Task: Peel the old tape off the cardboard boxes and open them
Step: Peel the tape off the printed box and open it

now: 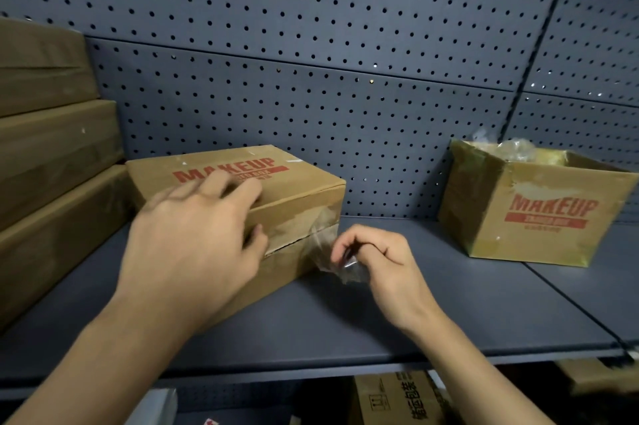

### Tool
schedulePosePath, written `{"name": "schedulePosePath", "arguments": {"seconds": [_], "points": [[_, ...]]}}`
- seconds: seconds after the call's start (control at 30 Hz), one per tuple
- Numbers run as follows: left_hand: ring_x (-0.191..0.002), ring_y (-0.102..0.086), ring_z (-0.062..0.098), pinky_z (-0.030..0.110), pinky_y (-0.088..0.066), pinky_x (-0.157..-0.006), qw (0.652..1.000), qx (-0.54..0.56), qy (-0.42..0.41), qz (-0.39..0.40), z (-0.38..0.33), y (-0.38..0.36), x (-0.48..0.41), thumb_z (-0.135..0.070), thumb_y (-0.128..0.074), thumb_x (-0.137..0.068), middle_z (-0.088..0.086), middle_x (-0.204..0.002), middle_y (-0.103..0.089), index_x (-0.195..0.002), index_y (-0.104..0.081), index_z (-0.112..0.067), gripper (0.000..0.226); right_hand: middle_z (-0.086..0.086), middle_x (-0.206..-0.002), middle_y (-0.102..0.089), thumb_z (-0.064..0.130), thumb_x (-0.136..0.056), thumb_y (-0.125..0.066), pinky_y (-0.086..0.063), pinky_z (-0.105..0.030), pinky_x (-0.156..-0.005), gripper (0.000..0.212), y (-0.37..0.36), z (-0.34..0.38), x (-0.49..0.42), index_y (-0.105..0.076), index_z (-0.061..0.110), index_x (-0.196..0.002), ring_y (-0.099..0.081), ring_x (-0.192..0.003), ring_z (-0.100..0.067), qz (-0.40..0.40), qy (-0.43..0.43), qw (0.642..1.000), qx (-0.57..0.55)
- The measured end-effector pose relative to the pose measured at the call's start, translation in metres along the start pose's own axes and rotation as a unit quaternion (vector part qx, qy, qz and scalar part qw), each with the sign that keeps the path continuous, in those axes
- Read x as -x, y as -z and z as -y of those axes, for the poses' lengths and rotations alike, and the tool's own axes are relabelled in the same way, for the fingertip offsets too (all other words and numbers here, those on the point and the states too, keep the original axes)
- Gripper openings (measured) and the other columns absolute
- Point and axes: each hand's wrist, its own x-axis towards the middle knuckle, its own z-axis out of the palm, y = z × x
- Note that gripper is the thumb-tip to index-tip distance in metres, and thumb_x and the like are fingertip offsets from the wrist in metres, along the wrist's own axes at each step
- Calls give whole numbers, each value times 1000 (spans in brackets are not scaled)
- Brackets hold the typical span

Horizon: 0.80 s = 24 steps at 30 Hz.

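We're on the closed cardboard box (297, 196), sitting on the grey shelf (449, 303) left of centre, its lid down. A strip of clear tape (323, 241) stands off the box's right-hand corner, crumpled and shiny. The right hand (377, 262) has it, the grip pinching the loose end between thumb and curled fingers, just off the box. The left hand (193, 237) lies over the near top edge, grip spread, thumb against the front face. Its fingers are blurred, so they seem to press flat, no surer than that.

Those fingers cover the lower part of the red print on the lid. We read "MAKEUP"; the red bar beneath is too smeared. The tape's path along the front seam is half hidden behind the thumb.

Out to the right, well apart, an open box (518, 217) shows "MAKEUP" again, small print unreadable, crinkled plastic poking above its rim. Plain stacked boxes (52, 147) sit at left, cut off by the frame. Behind, the pegboard (345, 44). Below the shelf, a lower box (397, 397) carries black characters, partly cropped.
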Motion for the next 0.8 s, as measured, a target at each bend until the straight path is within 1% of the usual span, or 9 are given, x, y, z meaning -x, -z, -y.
{"name": "schedulePosePath", "arguments": {"seconds": [0.07, 0.17, 0.23, 0.3, 0.37, 0.47, 0.63, 0.73, 0.8], "points": [[-78, -68, 29, 37, -54, -64, 1000, 5, -6, -13, 7, -1, 1, -43, -67, -79, -1, -100, -69, -100, -65, -27, 27, -7, -69, -62, 13, -80, -36, -42, -30, -61, 28, 3, 0, -2, -63, 15, -71, -55, -66, -17, 3, 12, 999, 40], [-79, -69, 28, 38, -55, -62, 999, 17, -22, -40, 17, -3, 3, -45, -60, -81, -3, -101, -69, -100, -64, -30, 25, -9, -69, -61, 30, -85, -34, -44, -36, -63, 30, 4, 2, -4, -61, 19, -78, -55, -66, -22, 13, 36, 997, 70], [-81, -69, 27, 39, -55, -64, 998, 32, -31, -41, 23, -3, 5, -50, -52, -80, -5, -104, -68, -102, -63, -32, 30, -4, -71, -60, 42, -88, -38, -42, -31, -62, 27, 1, 4, -4, -59, 25, -86, -53, -66, -19, 22, 32, 994, 106], [-84, -69, 27, 40, -55, -66, 997, 50, -36, -42, 28, -4, 6, -52, -47, -81, -6, -107, -67, -104, -61, -34, 33, 2, -70, -53, 49, -90, -53, -37, -23, -58, 20, -2, 5, -6, -55, 29, -94, -47, -64, -11, 18, -6, 993, 115], [-86, -68, 26, 40, -55, -67, 996, 60, -42, -46, 30, -4, 7, -54, -43, -81, -8, -108, -67, -106, -61, -35, 36, 10, -68, -46, 46, -87, -66, -36, -18, -58, 22, -6, 1, -8, -52, 33, -99, -45, -64, -5, 0, -44, 992, 122], [-88, -68, 26, 39, -54, -67, 995, 70, -49, -48, 32, -5, 7, -55, -41, -82, -10, -109, -65, -108, -60, -37, 37, 10, -71, -49, 43, -83, -74, -38, -18, -59, 28, -11, 1, -7, -54, 36, -100, -48, -66, -3, -54, -71, 988, 129], [-91, -68, 27, 41, -55, -70, 994, 83, -54, -47, 36, -8, 8, -57, -40, -83, -10, -111, -65, -111, -61, -37, 40, 9, -83, -56, 32, -85, -76, -36, -9, -63, 10, -13, 3, -8, -66, 33, -84, -52, -78, 0, -96, -68, 979, 169], [-93, -67, 26, 40, -54, -68, 993, 94, -56, -43, 40, -8, 9, -56, -46, -86, -13, -113, -64, -113, -60, -40, 34, 6, -80, -53, 25, -88, -73, -36, -13, -62, 12, -9, -1, -7, -67, 28, -78, -52, -75, -5, -106, -51, 974, 196], [-96, -67, 25, 40, -54, -69, 991, 112, -55, -40, 46, -9, 10, -57, -46, -89, -16, -116, -62, -114, -57, -44, 31, 7, -78, -53, 20, -88, -72, -37, -18, -63, 14, 0, -6, -6, -66, 26, -77, -52, -73, -6, -140, -41, 967, 211]]}}
